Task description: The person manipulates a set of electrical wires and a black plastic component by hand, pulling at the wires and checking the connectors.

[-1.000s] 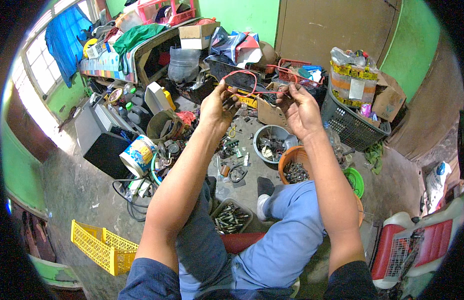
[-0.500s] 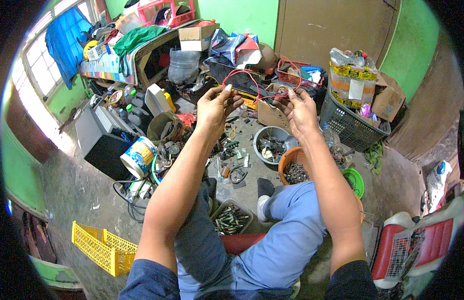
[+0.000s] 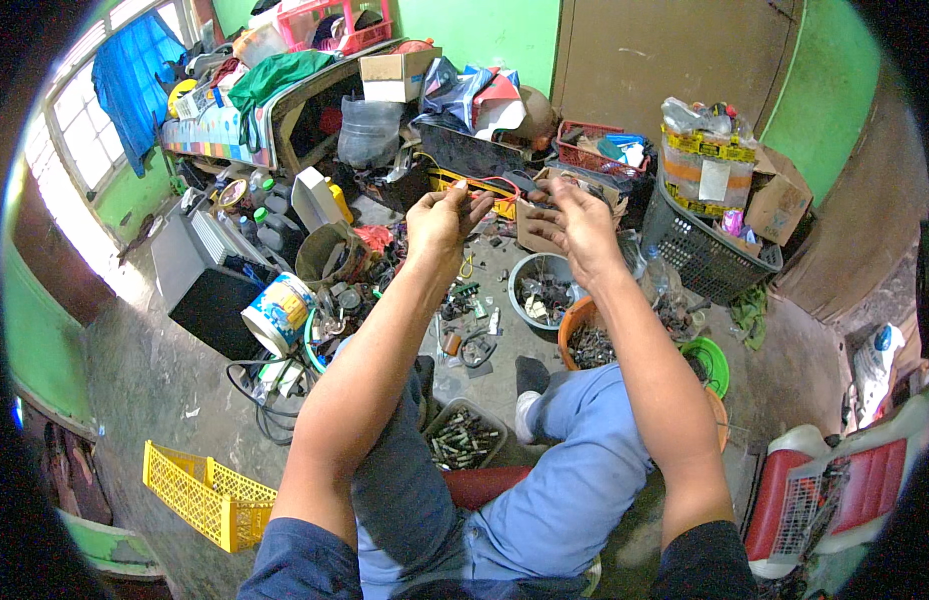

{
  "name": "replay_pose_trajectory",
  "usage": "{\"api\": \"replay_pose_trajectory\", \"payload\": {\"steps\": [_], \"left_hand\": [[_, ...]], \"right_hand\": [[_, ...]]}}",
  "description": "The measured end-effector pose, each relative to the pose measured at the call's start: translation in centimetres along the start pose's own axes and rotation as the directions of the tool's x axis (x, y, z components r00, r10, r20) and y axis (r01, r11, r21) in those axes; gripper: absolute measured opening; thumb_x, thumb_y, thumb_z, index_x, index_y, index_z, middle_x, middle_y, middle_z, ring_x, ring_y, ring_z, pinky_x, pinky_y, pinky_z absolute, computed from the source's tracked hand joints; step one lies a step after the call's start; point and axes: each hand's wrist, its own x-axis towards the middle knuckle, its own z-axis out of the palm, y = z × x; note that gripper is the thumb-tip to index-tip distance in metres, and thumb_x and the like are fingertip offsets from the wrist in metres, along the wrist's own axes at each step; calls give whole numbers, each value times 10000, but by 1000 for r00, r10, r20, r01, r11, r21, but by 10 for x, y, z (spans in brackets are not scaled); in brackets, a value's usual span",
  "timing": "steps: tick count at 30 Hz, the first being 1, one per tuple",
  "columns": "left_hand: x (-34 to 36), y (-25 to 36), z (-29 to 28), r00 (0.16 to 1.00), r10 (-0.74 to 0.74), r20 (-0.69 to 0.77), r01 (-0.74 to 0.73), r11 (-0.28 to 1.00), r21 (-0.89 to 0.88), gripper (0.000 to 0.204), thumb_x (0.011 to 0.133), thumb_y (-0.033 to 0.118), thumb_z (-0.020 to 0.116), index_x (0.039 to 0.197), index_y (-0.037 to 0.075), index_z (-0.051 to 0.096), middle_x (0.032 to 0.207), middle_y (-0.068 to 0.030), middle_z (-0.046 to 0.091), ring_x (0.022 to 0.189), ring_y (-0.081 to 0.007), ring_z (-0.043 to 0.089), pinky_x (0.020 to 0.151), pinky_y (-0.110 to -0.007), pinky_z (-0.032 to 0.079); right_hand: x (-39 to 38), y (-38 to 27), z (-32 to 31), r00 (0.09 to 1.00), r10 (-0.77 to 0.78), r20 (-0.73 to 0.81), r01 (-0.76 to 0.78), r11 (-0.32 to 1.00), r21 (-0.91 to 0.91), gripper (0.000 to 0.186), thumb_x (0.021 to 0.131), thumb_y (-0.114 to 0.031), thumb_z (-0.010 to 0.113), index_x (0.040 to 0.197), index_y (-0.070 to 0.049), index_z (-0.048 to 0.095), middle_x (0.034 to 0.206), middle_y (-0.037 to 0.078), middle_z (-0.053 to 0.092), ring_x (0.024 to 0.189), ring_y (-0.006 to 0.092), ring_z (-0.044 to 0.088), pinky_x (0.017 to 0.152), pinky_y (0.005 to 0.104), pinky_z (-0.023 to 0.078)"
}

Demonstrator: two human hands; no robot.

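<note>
Out in front of me, a thin red wire (image 3: 502, 180) makes a small loop between my hands. My left hand (image 3: 440, 225) is closed, pinching the wire between thumb and fingertips. Facing it, my right hand (image 3: 582, 228) has its fingers apart and pointing left, close to the loop's right side; no wire shows clearly in its grip. Beneath the hands, small electrical parts and wire scraps lie on the concrete floor (image 3: 505, 400). Between my legs stands a grey tub (image 3: 500, 436) holding many small cylindrical pieces.
A grey basin (image 3: 518, 300) and an orange bowl (image 3: 569, 335) of small parts stand ahead of my right leg. Farther right is a dark perforated basket (image 3: 700, 250). On the left are a yellow crate (image 3: 190, 485), a white bucket (image 3: 277, 315) and a dark box (image 3: 220, 310).
The wire, earlier a wide loop stretched between both hands, is now smaller and lower. My right hand has moved left and its fingers have spread; my left hand has shifted slightly right.
</note>
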Motion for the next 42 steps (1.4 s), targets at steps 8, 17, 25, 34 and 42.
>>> {"api": "replay_pose_trajectory", "payload": {"steps": [8,17,25,34,42], "left_hand": [[-14,-1,10,980,-129,153,121,991,61,184,992,80,559,1048,-79,485,1016,-220,650,937,-323,711,806,-355,638],[-12,13,6,606,698,381,-517,-19,856,362,846,280,752,1062,24,617,1008,-164,633,993,-307,593,892,-422,450],[-20,15,6,672,352,651,-727,149,670,235,847,167,756,1047,43,740,945,-131,741,865,-211,709,774,-338,528],[-27,24,14,788,205,580,-615,272,740,173,880,108,706,1019,16,751,856,-145,750,737,-152,723,683,-298,551],[-27,29,11,879,-12,476,-394,542,742,236,919,147,696,1040,-53,730,911,-125,754,791,-146,709,741,-298,563]], "right_hand": [[6,11,2,991,-131,-15,128,982,-140,265,918,-43,670,1156,31,582,969,128,687,798,177,698,657,284,594],[9,-4,-21,970,-212,120,242,902,-358,187,923,-13,641,1101,42,628,941,122,689,784,165,687,651,293,604],[3,1,-9,888,-334,317,456,736,-501,160,924,-58,649,1050,24,704,914,76,721,815,125,655,754,302,529],[1,5,-9,860,-412,302,499,555,-665,173,894,-117,694,1025,-6,713,892,136,730,810,153,690,750,320,536],[-8,-13,5,817,-464,342,540,409,-735,172,847,-113,728,951,11,669,907,179,699,827,293,684,733,389,513]]}}
